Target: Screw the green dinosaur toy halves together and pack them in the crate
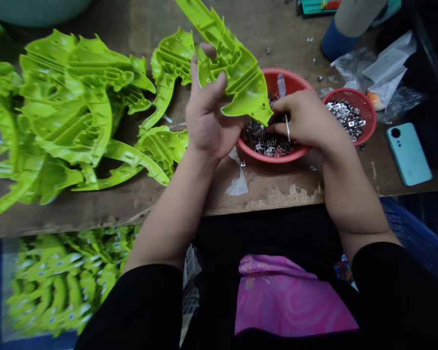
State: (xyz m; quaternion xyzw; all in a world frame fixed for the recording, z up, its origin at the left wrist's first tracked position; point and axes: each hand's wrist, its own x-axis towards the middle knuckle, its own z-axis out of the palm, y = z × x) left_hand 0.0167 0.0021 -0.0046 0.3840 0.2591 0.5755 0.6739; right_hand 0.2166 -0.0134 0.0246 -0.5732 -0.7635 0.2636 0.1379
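My left hand (213,107) is closed around a lime-green plastic shell piece (237,63), its ribbed inner side facing up. The piece is tilted, with one pointed end reaching over the rim of a red plastic bowl (277,158). Small shiny metal pieces (270,146) fill the bottom of that bowl. My right hand (302,114) is down in the bowl, gripping a small screwdriver (281,86) with a pale handle and a thin metal shaft. Its fingertips are partly hidden, so I cannot tell whether they also pinch a metal piece.
More green shells (69,97) lie heaped at left. A red basket (372,116) of metal clips, a turquoise phone (409,153), plastic wrapping (387,68) and a blue-and-white cylinder (341,36) stand right. Below the table edge, a crate holds green parts (58,287).
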